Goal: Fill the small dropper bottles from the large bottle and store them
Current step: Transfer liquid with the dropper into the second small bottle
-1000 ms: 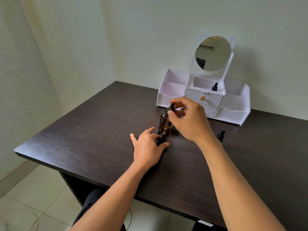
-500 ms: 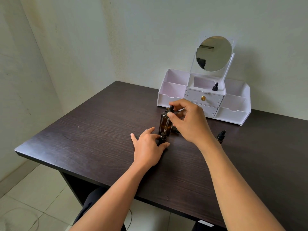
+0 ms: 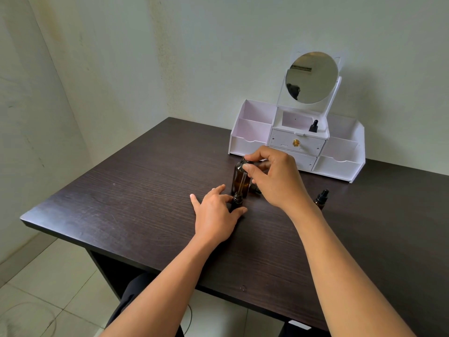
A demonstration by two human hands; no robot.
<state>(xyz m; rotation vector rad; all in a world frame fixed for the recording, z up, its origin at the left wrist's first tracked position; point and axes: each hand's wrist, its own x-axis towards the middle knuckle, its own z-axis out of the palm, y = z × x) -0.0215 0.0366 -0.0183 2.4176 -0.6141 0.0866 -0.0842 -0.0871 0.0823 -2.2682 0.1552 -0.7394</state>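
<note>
My left hand (image 3: 217, 215) pinches the small bottle (image 3: 237, 203) on the worktop (image 3: 121, 190), my right hand (image 3: 275, 177) pinching the dropper (image 3: 245, 163) above it.

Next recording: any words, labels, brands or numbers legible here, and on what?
None can be read.
The large amber glass bottle shows no label.
The three small dark dropper bottles, one at the large bottle's foot, one further right on the dark table, one in the white mirrored organizer, look unlabelled but are too small to be sure.

Dark wooden table (image 3: 121, 190), round mirror (image 3: 311, 77), pale wall (image 3: 194, 57), tiled floor (image 3: 43, 283)
</note>
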